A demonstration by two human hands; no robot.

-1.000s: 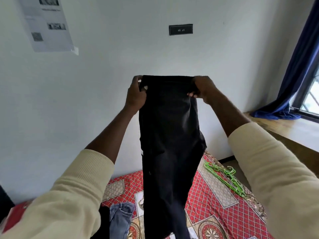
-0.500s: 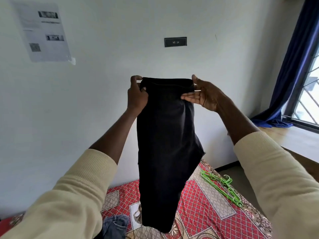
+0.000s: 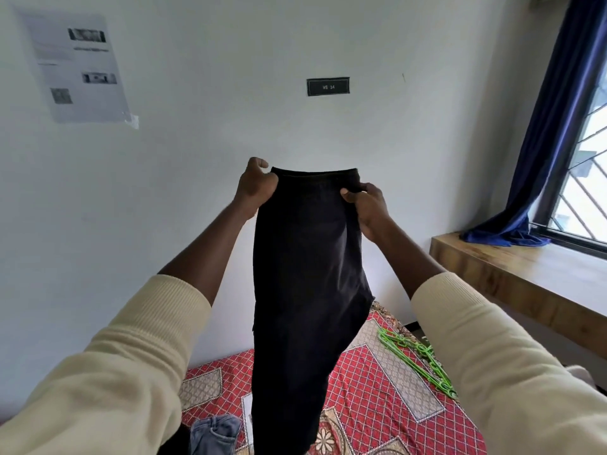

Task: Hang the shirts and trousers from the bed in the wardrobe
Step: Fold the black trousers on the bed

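I hold up a pair of black trousers [image 3: 305, 274] in front of the white wall, folded lengthwise and hanging down over the bed. My left hand [image 3: 256, 188] grips the top left corner of the waistband. My right hand [image 3: 364, 205] pinches the right edge just below the waistband. Green plastic hangers [image 3: 417, 362] lie in a bunch on the red patterned bedspread [image 3: 371, 399] at the right. A piece of blue denim clothing [image 3: 215, 435] lies on the bed at the bottom, partly hidden by my left sleeve. No wardrobe is in view.
A wooden ledge [image 3: 512, 274] runs along the right under a barred window [image 3: 584, 178] with a dark blue curtain [image 3: 551, 126]. A paper sheet [image 3: 78, 64] and a small black label [image 3: 327, 87] are stuck on the wall ahead.
My right hand let go of the waistband corner, opened flat against the cloth, and now pinches the right edge slightly lower. The trousers have been lifted a little off the bed.
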